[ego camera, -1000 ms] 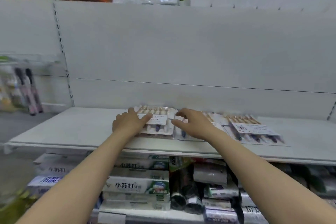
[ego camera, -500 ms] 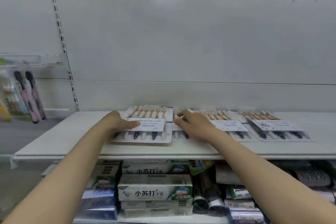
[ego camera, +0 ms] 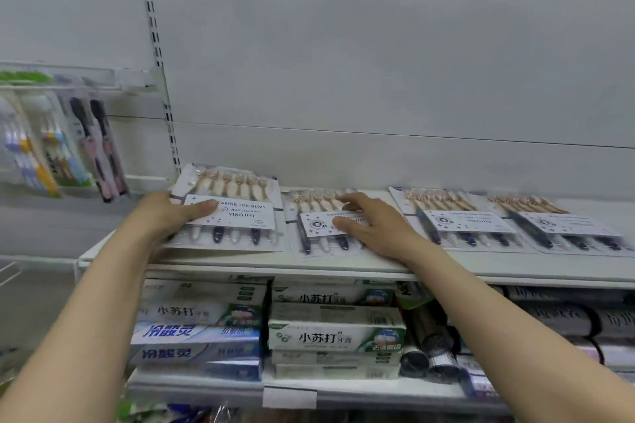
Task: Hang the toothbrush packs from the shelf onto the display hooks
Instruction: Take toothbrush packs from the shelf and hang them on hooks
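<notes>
Gripping leftmost pack (ego camera: 240, 216), left hand (ego camera: 165, 215), right hand (ego camera: 376, 228) fingers seemingly flat on second pack (ego camera: 314, 228)

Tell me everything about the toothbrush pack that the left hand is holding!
The leftmost toothbrush pack is a flat white card under clear plastic, holding a row of brushes with pale beige heads and white or dark handles. Its white label reads CARING FOR GUMS, YIKOJIFF. It lies heads-away at the left end of the white shelf, seemingly tipped up a little. The left hand grips its left edge, thumb on the label.
</notes>
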